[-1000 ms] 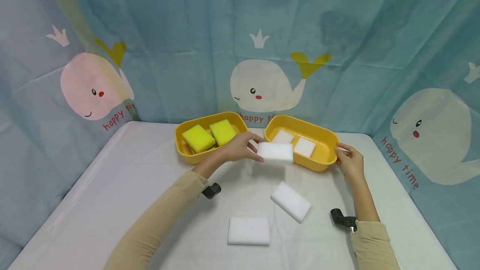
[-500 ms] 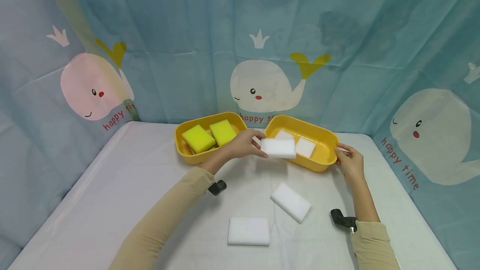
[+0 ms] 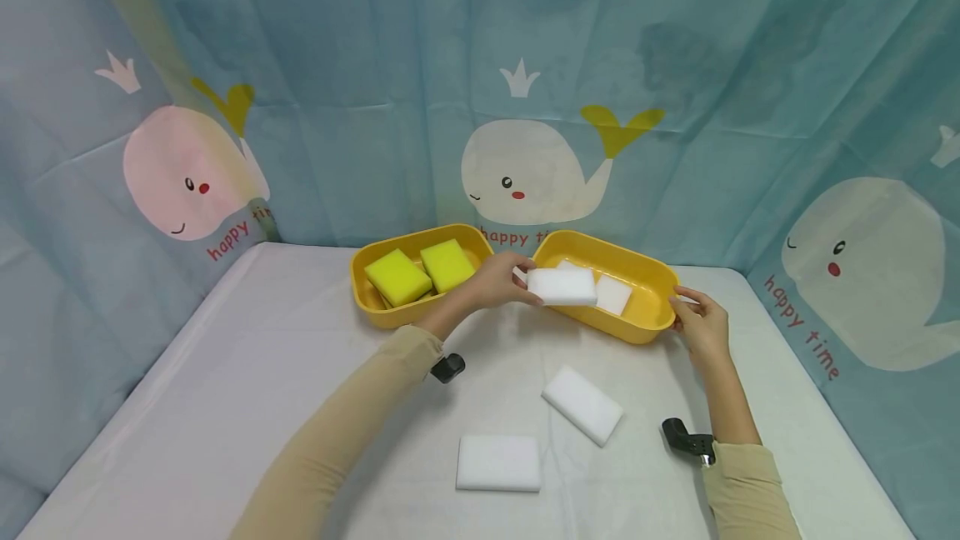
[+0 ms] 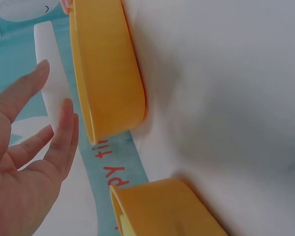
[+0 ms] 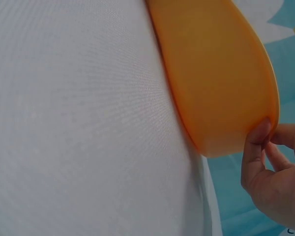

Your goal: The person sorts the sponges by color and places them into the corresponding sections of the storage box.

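Observation:
My left hand pinches a white sponge by its left end, between thumb and fingers. The sponge hangs over the near rim of the right yellow tray; the left wrist view shows the held sponge edge-on above the tray's wall. Two white sponges lie inside this tray, one in plain sight and the other partly covered by the held one. My right hand grips the tray's right end, its thumb on the outer wall and fingers at the rim, as the right wrist view shows.
At the left stands another yellow tray with yellow sponges inside. Two more white sponges lie on the white tablecloth nearer me, one angled and one straight. A blue whale-print curtain hangs behind the trays.
My left hand has carried the white sponge slightly right and away from me, from in front of the right tray to over its rim. The right hand keeps its grip on the tray.

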A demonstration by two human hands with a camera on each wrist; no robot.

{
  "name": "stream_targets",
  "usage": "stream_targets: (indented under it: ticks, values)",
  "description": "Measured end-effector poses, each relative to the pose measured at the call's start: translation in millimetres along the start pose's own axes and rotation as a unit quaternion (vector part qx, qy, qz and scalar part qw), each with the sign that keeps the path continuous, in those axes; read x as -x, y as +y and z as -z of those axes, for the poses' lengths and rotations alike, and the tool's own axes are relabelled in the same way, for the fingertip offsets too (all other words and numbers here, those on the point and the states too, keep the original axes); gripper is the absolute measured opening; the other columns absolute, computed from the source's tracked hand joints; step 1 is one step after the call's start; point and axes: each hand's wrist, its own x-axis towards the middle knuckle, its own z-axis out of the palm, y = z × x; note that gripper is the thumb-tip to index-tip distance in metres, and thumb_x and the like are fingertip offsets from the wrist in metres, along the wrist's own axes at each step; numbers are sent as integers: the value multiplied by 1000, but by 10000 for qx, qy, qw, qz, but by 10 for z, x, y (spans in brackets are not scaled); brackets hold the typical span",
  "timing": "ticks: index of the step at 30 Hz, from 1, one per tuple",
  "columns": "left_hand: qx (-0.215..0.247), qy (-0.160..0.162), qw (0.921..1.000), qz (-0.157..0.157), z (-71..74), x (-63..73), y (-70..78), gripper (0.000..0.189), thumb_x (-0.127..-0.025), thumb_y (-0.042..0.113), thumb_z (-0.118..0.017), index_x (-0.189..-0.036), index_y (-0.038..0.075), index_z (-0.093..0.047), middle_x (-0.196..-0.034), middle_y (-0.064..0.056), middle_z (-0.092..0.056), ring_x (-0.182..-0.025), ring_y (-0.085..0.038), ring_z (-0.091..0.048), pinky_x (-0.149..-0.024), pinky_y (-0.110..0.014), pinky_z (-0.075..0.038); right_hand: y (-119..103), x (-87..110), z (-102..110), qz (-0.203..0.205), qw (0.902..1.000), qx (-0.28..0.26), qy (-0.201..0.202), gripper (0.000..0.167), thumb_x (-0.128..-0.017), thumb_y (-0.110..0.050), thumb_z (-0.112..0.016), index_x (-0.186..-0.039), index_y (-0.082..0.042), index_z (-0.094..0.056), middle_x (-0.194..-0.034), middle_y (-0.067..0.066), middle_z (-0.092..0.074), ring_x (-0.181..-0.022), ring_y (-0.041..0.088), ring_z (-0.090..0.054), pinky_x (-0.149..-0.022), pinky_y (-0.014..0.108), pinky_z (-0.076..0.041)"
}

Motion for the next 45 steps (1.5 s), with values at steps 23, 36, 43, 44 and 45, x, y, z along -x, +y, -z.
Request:
stream_targets:
  ticks: [23,36,43,44,45]
  values:
    - [-398,312,9981,357,-111,-237,119,64,-89,21,-88,-143,-3,-62,-142,-17,-62,-117,-27,-59,-103,-37,-55,-8,5,10,-29,10000,-20,5,48,-109,-18,-58,-153,0,-50,-99,-3,-57,-72,3,-57,-67,12,-57]
    - [-577,392,9955,646,-155,-367,231,67,-91,22,-86,-146,-3,-58,-143,-16,-61,-129,-29,-57,-114,-39,-50,-6,16,10,-34,10000,53,-19,49,-110,-20,-57,-154,0,-49,-102,-1,-56,-74,4,-57,-69,11,-56]
    - [-532,464,9937,876,-167,-431,255,66,-92,24,-85,-147,-1,-58,-141,-15,-61,-124,-27,-57,-112,-38,-52,-7,9,8,-21,10000,3,2,49,-109,-20,-58,-153,0,-50,-102,0,-56,-74,4,-57,-68,11,-56]
    - [-525,472,9936,885,-166,-441,254,66,-92,24,-85,-147,-2,-58,-141,-15,-61,-124,-27,-57,-112,-38,-52,-10,10,7,-33,10000,-13,4,49,-109,-20,-58,-153,0,-50,-103,0,-56,-74,4,-57,-68,11,-56]
    - [-546,477,9934,886,-167,-452,252,66,-92,24,-85,-146,-2,-58,-140,-15,-61,-123,-27,-57,-111,-38,-52,-12,12,6,-31,10000,-11,12,49,-109,-20,-59,-153,0,-50,-103,0,-56,-74,4,-57,-68,11,-56]
